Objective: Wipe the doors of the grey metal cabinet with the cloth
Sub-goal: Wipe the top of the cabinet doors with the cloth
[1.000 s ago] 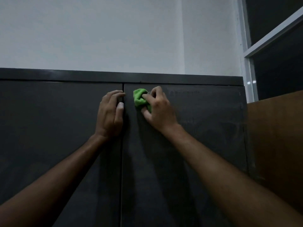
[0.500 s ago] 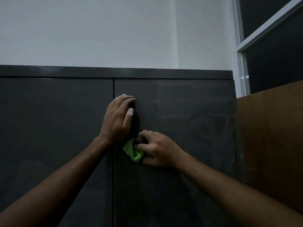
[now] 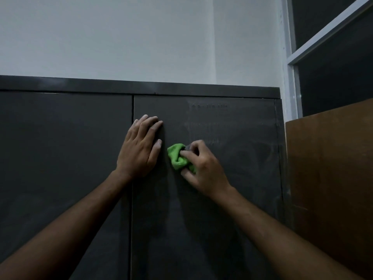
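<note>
Rightward, brown board abuts cabinet; left hand flat, right hand gripping cloth.

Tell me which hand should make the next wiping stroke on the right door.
Right. The right hand already grips the green cloth against the right door; the left hand lies flat beside it, holding nothing.

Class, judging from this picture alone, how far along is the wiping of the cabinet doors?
Done: faint streaks on the upper right door. In hand: the right hand rubs the cloth there, the left hand braced flat. Left: the left door shows no streaks.
</note>
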{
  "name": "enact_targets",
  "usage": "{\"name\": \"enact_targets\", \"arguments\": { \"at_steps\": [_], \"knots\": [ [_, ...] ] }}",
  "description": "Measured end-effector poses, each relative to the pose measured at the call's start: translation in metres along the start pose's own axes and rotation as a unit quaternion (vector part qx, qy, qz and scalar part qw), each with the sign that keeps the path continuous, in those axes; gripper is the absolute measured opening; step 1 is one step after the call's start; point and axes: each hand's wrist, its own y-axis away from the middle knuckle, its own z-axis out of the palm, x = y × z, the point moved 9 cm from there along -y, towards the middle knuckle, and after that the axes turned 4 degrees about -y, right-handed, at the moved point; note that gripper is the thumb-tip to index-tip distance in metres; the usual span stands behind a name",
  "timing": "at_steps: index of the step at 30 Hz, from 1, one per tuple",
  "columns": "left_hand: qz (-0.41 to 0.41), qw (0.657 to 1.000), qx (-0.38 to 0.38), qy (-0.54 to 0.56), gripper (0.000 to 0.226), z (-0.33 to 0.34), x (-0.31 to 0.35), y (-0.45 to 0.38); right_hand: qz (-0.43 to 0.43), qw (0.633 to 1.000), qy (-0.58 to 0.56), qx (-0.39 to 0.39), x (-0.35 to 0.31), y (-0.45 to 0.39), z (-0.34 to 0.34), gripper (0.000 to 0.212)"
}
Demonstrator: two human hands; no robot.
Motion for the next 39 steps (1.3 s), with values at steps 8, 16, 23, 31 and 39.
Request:
{"name": "enact_targets", "arguments": {
  "at_steps": [8,16,23,31,39],
  "knots": [
    [-0.013,0.999,0.025,0.023,0.056,-0.004,0.000,0.000,-0.028,0.999,0.041,0.006,0.026,-0.037,-0.028,0.040],
    [-0.024,0.999,0.019,0.025,0.058,-0.003,-0.004,0.001,-0.170,0.978,0.081,-0.093,0.015,-0.041,-0.022,0.042],
    [-0.032,0.999,0.016,-0.001,0.061,-0.001,-0.007,0.002,-0.143,0.986,0.077,-0.032,0.014,-0.081,-0.027,0.042],
    [-0.034,0.999,0.021,-0.010,0.064,0.000,-0.008,0.003,0.000,0.990,0.092,0.104,0.056,-0.137,-0.064,0.035],
    [-0.031,0.999,0.012,-0.028,0.063,0.003,-0.008,0.002,-0.030,0.989,0.114,0.091,0.060,-0.137,-0.079,0.034]
  ]
}}
